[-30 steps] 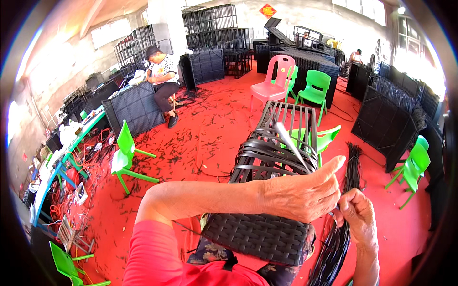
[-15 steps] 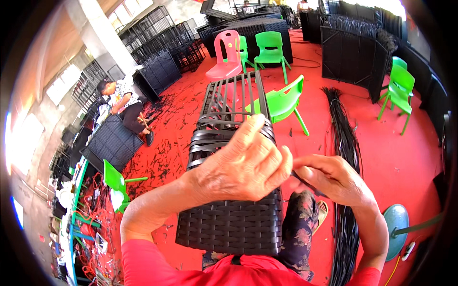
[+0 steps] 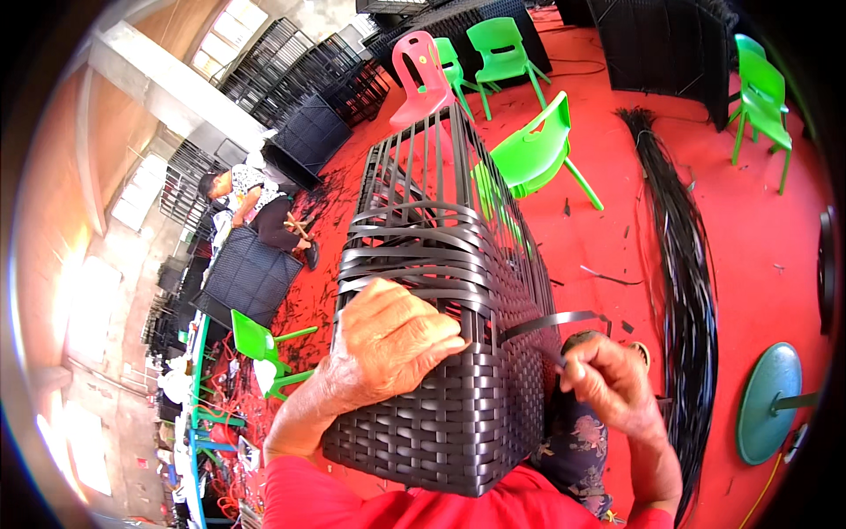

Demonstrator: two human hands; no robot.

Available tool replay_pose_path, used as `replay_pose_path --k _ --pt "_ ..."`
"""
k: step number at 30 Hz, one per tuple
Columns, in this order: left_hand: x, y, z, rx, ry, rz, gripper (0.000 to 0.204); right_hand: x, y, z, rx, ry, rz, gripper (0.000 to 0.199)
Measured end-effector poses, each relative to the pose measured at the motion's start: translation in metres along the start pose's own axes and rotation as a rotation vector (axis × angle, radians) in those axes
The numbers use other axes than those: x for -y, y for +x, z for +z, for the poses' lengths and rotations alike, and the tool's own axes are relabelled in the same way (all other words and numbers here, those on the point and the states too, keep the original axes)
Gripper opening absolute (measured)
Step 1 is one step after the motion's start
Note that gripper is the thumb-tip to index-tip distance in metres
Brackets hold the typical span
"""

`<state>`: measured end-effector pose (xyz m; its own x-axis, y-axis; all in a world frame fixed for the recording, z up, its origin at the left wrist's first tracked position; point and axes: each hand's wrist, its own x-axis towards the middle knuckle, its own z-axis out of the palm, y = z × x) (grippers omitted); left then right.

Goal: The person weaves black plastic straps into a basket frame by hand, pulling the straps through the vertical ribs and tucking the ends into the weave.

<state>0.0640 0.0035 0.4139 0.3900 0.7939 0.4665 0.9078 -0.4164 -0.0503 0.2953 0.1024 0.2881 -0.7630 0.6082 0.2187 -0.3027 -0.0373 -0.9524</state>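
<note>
A black frame partly woven with flat plastic strips (image 3: 458,414) stands tilted before me. Its near part is tightly woven; farther up, loose strips bow across bare lengthwise ones. My left hand (image 3: 388,344) rests against the weave with fingers curled closed and thumb tip at the corner; what it grips is hidden. To the right of the frame, my right hand (image 3: 608,379) pinches a flat black strip (image 3: 555,321). That strip arcs out from the side of the weave and bends back toward my fingers.
A long bundle of black strips (image 3: 674,291) lies on the red floor at right, near a round green disc (image 3: 768,401). Green chairs (image 3: 538,150) and a pink chair (image 3: 421,84) stand beyond the frame. At left, another person (image 3: 256,207) sits by a dark woven panel (image 3: 251,278).
My hands were close together above the frame; now the left is lower on the weave and the right farther right and lower. The frame has turned, showing its right side, and my view has shifted.
</note>
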Motion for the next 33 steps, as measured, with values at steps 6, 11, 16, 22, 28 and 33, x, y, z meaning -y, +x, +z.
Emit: replay_pose_path --k 6,11,16,22,28,33 --pt "0.007 -0.005 0.009 0.080 -0.082 -0.122 0.016 -0.068 -0.021 0.026 -0.076 0.239 0.064 0.016" --pt "0.008 -0.001 0.011 0.089 -0.098 -0.151 0.017 -0.086 -0.014 0.033 -0.069 0.316 0.156 0.017" --pt "0.001 -0.001 0.009 0.132 -0.125 -0.241 0.013 -0.080 -0.001 0.025 -0.127 0.115 -0.092 0.012" --pt "0.004 0.000 0.008 0.193 -0.141 -0.228 0.018 -0.073 -0.001 0.023 -0.080 0.231 0.003 0.013" --pt "0.003 0.000 0.006 0.237 -0.136 -0.266 0.019 -0.074 -0.001 0.022 -0.050 0.449 0.118 0.014" --pt "0.005 -0.001 0.007 0.224 -0.139 -0.254 0.018 -0.066 0.013 0.021 -0.081 0.460 -0.049 0.012"
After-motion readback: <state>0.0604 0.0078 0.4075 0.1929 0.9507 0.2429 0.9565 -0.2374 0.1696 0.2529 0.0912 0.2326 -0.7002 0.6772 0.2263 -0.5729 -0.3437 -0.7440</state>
